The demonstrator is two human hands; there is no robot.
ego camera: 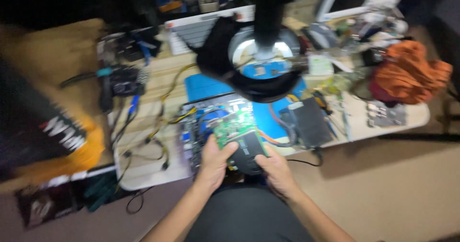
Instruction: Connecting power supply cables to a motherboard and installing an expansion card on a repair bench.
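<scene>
Right at the near edge of the worktop (143,175), both hands are on one thing. The left hand (214,161) comes up from below, fingers curled under and thumb laid across the top of a green circuit board (230,129), gripping its near end. The right hand (275,171) sits just beside it, closed around the near rim of a dark, rounded unit (247,151) that lies touching the board's right side. Whether board and dark unit are one assembly, the blur hides.

The board's long axis runs away from the person, tilted a little to the right, so it lies straight ahead of both hands, with the left hand nearer its middle and the right hand at its near right corner. Beneath it lies an opened device (201,127) with blue and yellow wiring, resting on a blue mat (206,86).

Just right of that, a flat black box (309,122) lies with orange leads running toward the board. Farther back, toward the middle of the worktop, a ring-lit magnifier (261,52) hangs on a dark column. At the far right corner lies a crumpled orange cloth (412,74); toward the far left edge, a tangle of black cables (120,79). At the left, off the worktop, another person's black and orange sleeve (52,131) shows, blurred.
</scene>
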